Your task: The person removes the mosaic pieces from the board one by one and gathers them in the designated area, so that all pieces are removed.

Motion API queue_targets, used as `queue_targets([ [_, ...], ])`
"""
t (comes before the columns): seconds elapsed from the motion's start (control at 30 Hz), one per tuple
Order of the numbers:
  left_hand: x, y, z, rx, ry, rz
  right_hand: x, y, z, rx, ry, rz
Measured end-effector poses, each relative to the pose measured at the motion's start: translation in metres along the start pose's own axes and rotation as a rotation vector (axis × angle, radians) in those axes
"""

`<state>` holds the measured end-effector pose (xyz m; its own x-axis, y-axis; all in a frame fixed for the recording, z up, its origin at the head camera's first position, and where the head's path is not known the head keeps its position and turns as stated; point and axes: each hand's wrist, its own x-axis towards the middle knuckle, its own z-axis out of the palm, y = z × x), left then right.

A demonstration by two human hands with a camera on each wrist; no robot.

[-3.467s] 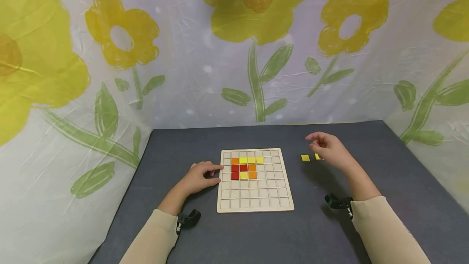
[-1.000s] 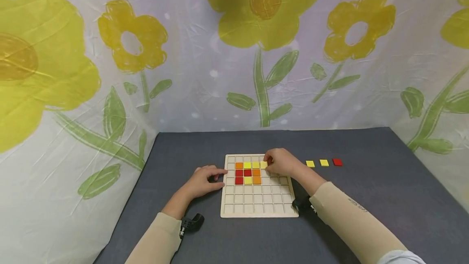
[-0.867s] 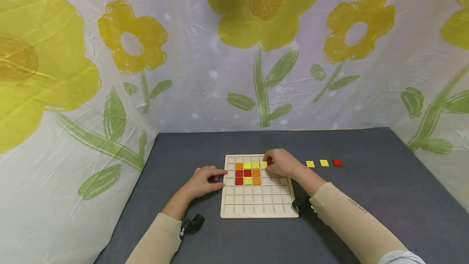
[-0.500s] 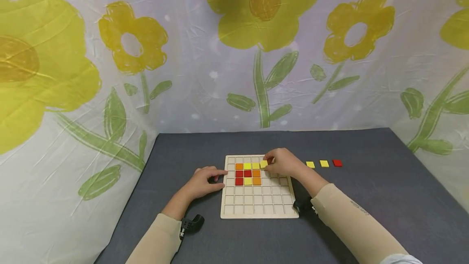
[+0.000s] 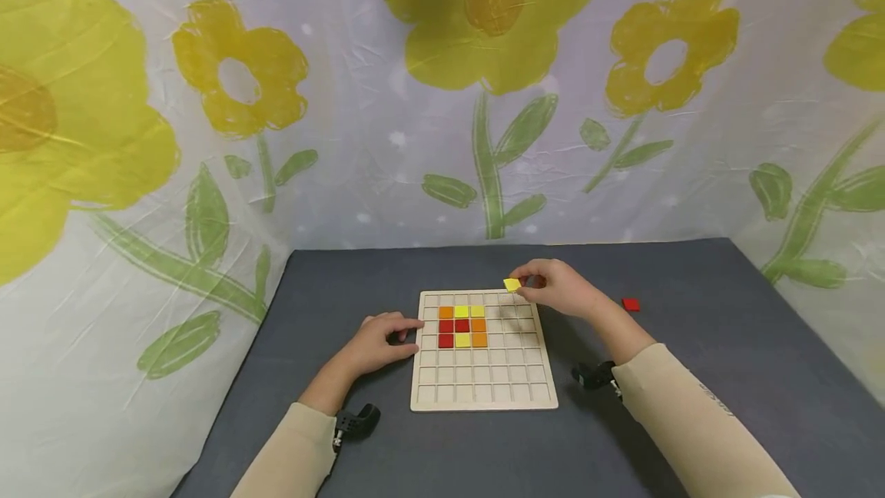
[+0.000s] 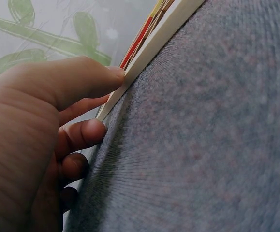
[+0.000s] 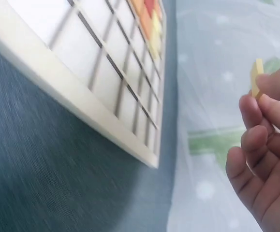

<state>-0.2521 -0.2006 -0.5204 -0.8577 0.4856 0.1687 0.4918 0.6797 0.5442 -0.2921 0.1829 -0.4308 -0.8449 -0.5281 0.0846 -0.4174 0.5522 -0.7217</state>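
Between thumb and fingers my right hand (image 5: 561,288) pinches a yellow tile (image 5: 512,284), raised over the back right of the wooden grid board (image 5: 484,407). The right wrist view has the same tile (image 7: 256,79) at the fingertips of that hand (image 7: 270,145). My left hand (image 5: 373,343) touches the board's left edge with thumb and forefinger; in the left wrist view this hand (image 6: 48,116) has its other fingers loosely bent. Orange (image 5: 445,312), yellow (image 5: 462,312) and red (image 5: 445,326) tiles lie in three rows in the upper left part of the grid.
A loose red tile (image 5: 631,303) lies on the dark tabletop (image 5: 484,452), right of the board and behind my right forearm. A flower-printed cloth (image 5: 346,98) hangs behind and beside the table.
My right hand, still pinching a yellow tile, has lifted off the grid's top row and moved back and right. The two loose yellow tiles no longer show, perhaps behind that hand.
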Motion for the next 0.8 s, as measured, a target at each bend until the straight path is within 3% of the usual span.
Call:
queue_targets([
  [0.33,0.000,-0.002,0.003,-0.020,-0.007,-0.021,-0.023,-0.002,-0.041,0.005,0.045,0.042],
  [0.8,0.001,0.000,0.002,-0.009,-0.007,-0.031,-0.071,0.027,-0.089,-0.056,0.137,0.100],
])
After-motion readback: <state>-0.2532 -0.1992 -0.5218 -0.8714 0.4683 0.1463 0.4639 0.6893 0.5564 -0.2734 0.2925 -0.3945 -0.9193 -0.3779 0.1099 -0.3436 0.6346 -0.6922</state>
